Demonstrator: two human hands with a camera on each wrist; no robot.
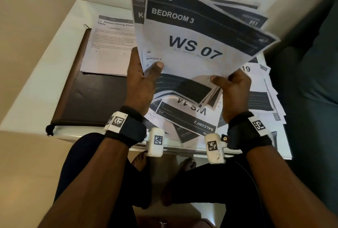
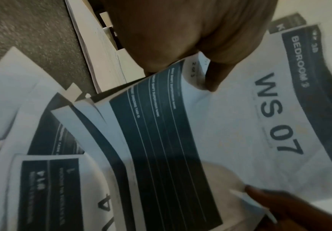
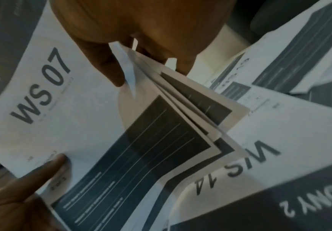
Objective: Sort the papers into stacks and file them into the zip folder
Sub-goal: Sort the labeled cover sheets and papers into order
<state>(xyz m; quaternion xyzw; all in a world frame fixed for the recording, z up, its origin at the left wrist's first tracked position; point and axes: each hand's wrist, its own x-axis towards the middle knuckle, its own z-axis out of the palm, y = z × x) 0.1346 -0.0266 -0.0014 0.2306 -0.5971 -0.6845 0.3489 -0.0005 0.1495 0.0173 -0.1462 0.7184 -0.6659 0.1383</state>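
Note:
I hold a fanned bundle of printed sheets upright above the table; its front sheet reads "BEDROOM 3, WS 07". My left hand pinches the bundle's lower left corner, thumb on the front. At the lower right, my right hand grips several sheet edges, its thumb on the front sheet. The dark brown zip folder lies shut on the table's left part, with a stack of text pages headed "Return Dining Chair" resting on it.
Loose sheets lie scattered over the right of the white table, among them "WS 14, BALCONY 2" just under my hands. A dark teal sofa stands right of the table. My knees and feet are below the front edge.

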